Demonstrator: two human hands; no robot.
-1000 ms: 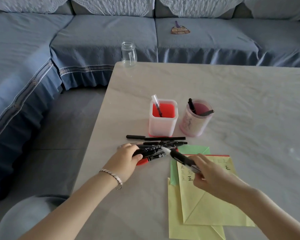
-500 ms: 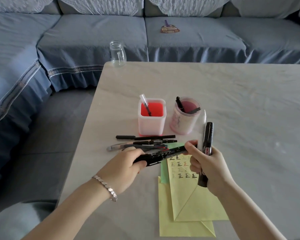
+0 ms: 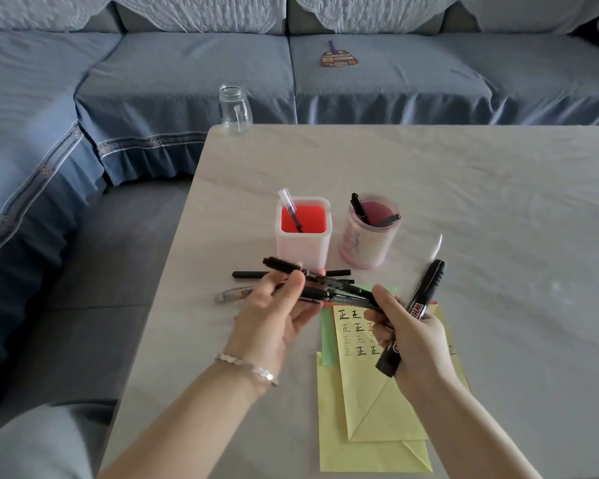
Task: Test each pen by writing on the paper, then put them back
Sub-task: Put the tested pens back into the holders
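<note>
L hand [image 3: 277, 316] holds a bunch of thin black pens [image 3: 329, 288] in curled fingers, up off the table [image 3: 498, 202]. R hand [image 3: 419, 344] grips a fat black marker [image 3: 426, 292], slanted up; its thumb & first finger also touch the end of the bunch. Both hands are over the yellow paper [image 3: 370, 416], which lies by the near edge w/ rows of marks on it & a green sheet [image 3: 327, 344] under. More pens [image 3: 249, 274] lie flat just past the L hand. Behind them stand a square red cup [image 3: 303, 247] w/ 1 pen & a round pink cup [image 3: 360, 247] w/ 2, side by side. Table is pale grey stone w/ faint lines. A glass jar [image 3: 236, 108] sits at its far left corner. A blue sofa [image 3: 187, 74] wraps round the far & left sides; a small fan [image 3: 338, 58] lies on its seat. Grey floor [image 3: 125, 243] between.
</note>
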